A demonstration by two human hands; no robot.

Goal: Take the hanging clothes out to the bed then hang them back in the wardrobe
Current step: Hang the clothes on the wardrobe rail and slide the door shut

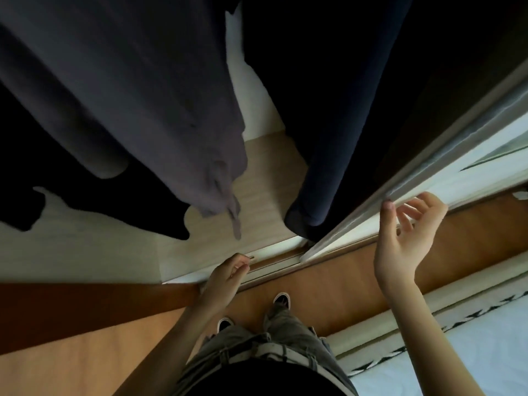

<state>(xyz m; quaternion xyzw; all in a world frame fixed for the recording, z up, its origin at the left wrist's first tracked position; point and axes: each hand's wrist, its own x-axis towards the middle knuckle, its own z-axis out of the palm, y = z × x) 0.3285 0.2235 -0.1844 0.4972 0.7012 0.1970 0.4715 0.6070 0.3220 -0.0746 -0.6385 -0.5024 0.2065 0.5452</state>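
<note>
Looking steeply down, I see clothes hanging in the wardrobe: a grey-purple garment (pixel 160 110) at the upper left, a dark navy garment (pixel 328 124) in the middle, and black clothing (pixel 94 201) low on the left. My right hand (pixel 405 241) is raised beside the edge of the sliding wardrobe door (pixel 414 167), fingers spread, thumb tip at the door's edge, holding nothing. My left hand (pixel 225 278) hangs low over the door track (pixel 274 261), fingers loosely curled, nothing in it. The bed (pixel 457 338) lies at the lower right.
The pale wooden wardrobe floor (pixel 265 178) shows between the garments. An orange-brown floor (pixel 85 372) runs under my feet. My shoes (pixel 281 300) stand close to the track. The bed's white edge with a dark pattern lies just right of my legs.
</note>
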